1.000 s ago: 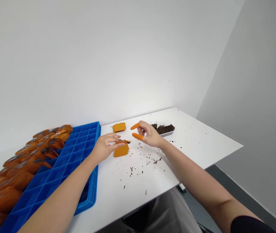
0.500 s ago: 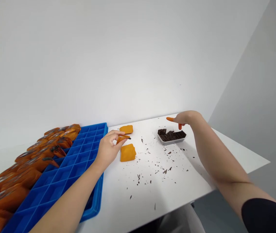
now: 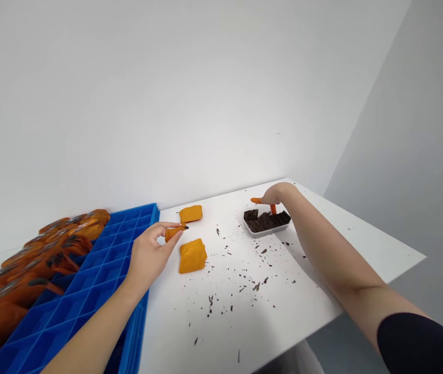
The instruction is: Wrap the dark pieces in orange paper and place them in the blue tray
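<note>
Head view. The left hand (image 3: 149,254) still pinches a small orange pouch (image 3: 174,232) above the white table (image 3: 323,244), beside the blue grid tray (image 3: 100,280). The right hand (image 3: 274,196), half a second earlier hovering above, now dips an orange-capped finger (image 3: 273,208) into the dish of dark pieces (image 3: 266,222), fingers loosely spread.
</note>
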Tool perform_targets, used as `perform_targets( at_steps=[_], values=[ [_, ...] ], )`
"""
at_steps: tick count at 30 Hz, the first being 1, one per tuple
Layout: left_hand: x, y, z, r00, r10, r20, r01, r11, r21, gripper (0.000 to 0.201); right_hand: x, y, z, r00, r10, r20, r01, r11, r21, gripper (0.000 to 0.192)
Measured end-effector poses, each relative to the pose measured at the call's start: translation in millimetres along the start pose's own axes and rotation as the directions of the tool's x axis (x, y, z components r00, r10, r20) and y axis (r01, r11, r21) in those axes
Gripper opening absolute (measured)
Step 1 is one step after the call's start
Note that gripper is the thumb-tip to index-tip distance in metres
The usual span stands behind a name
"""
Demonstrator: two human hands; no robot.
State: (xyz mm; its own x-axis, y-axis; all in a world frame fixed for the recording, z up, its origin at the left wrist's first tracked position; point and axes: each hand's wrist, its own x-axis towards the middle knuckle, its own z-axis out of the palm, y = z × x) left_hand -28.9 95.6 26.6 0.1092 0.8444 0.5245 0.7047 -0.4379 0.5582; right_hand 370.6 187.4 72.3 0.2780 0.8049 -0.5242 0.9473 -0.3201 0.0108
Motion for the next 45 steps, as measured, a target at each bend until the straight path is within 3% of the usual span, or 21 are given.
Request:
perform_targets(
  at_steps=[4, 8, 15, 22, 28, 37, 45],
  values=[
    [0.1, -2.0, 1.0, 1.0, -0.004, -0.002, 0.004, 1.0, 0.01, 0.05, 5.8, 1.1, -0.3, 0.998, -0.064, -0.013, 0.063, 0.996, -0.066, 0.088],
    [0.4, -3.7, 1.9, 1.0, -0.019, 0.023, 0.019, 1.0, 0.008, 0.048, 9.1, 4.0, -1.7, 0.995, -0.079, 0.053, 0.085, 0.989, -0.119, 0.082],
    [1.0, -7.6, 2.0, 0.999, -0.031, 0.022, 0.03, 0.999, 0.017, 0.05, 11.1, 11.7, -2.9, 0.99, -0.105, 0.093, 0.111, 0.992, -0.066, 0.073],
    [0.7, -10.1, 3.7, 0.999, 0.005, 0.044, -0.008, 0.999, 0.047, 0.053, 15.6, 14.4, -3.9, 0.995, -0.032, 0.091, 0.04, 0.995, -0.094, 0.072],
    [0.7, -9.7, 2.9, 0.998, 0.026, 0.054, -0.029, 0.998, 0.064, 0.052, 10.4, 7.6, -3.6, 0.993, -0.045, 0.106, 0.057, 0.992, -0.11, 0.061],
    [0.5, -14.1, 3.5, 0.997, 0.015, 0.08, -0.021, 0.997, 0.075, 0.049, 9.0, 8.0, -1.7, 0.992, -0.049, 0.116, 0.059, 0.994, -0.092, 0.07],
    [-0.8, -7.3, 1.1, 0.996, 0.092, 0.012, -0.092, 0.995, 0.026, 0.046, 15.4, 11.1, -0.8, 0.986, -0.106, 0.129, 0.111, 0.993, -0.036, 0.074]
  ],
)
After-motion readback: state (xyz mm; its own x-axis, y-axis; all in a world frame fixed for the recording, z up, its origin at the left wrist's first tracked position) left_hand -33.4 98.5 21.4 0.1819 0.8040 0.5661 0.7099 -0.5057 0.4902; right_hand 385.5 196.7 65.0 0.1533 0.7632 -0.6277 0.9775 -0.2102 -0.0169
